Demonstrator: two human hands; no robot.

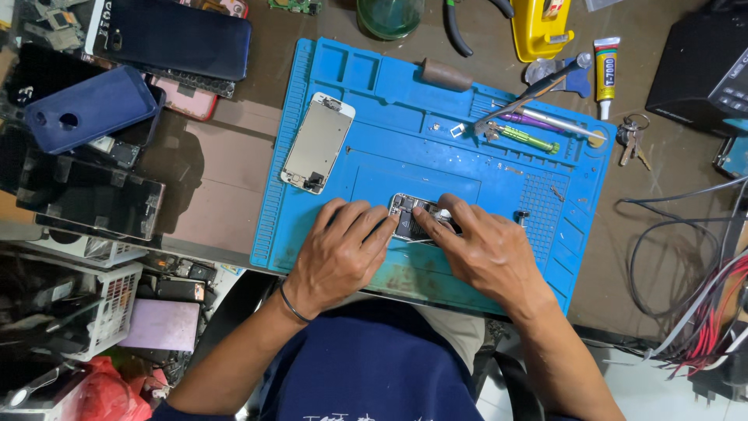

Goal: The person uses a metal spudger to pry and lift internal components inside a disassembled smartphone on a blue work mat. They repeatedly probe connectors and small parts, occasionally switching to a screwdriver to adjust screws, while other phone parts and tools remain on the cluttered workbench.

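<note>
— Where does the opened phone (pixel 413 218) lie just now?

— On the blue mat (pixel 405 156), near the mat's front edge and about midway along it, right under both hands. Its insides face up, and its long axis looks to run roughly along that front edge, left to right, though the hands cover most of it.

— And the hands?

— The left hand (pixel 339 253) comes in from the left end of the phone, its fingers (pixel 366 226) lying together and pressed on the phone's near-left part. The right hand (pixel 487 249) comes from the right end, its fingers (pixel 444 214) bunched close over the middle. Whether they pinch a small part or a tool I cannot tell; a thin pale sliver shows just below them, too small to name.

— Which hand is nearer?

— Both touch it. The left seems to steady the body while the right sits over the exposed boards.

— Anything else close by?

— The detached screen panel (pixel 317 143) lies face-down on the mat toward its back-left corner, well apart from the hands. Tweezers (pixel 530 97) and small screwdrivers (pixel 538 129) lie toward the mat's back-right corner, and a glue tube (pixel 605 66) on the worktop (pixel 234 156) just beyond it. Stacked phones (pixel 93 101) sit off the mat at the worktop's left side.
</note>
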